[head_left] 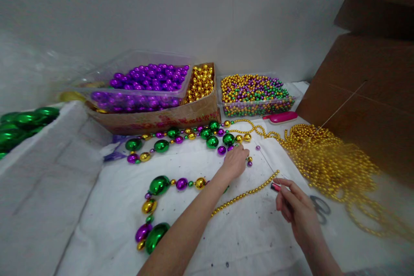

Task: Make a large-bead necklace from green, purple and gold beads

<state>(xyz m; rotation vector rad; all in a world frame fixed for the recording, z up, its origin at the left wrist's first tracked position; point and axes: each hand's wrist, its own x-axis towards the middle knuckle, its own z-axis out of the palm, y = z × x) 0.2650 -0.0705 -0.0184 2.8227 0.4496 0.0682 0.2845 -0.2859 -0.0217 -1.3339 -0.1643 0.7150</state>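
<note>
My left hand reaches in among loose beads, its fingers curled down and pinched. The fingertips are partly hidden, so what they hold cannot be made out. Beside them lie a purple bead and a large green bead. My right hand is closed on a small pink-and-black stick, just below the end of a gold bead strand. A thin thread runs up and left from near that hand. A necklace of big green, gold and purple beads curves to the left, partly behind my left forearm.
Behind stand a clear tub of purple beads, a cardboard box with gold beads and a tub of small mixed beads. A pink-handled tool, piled gold strands and scissors are at right; a white box at left.
</note>
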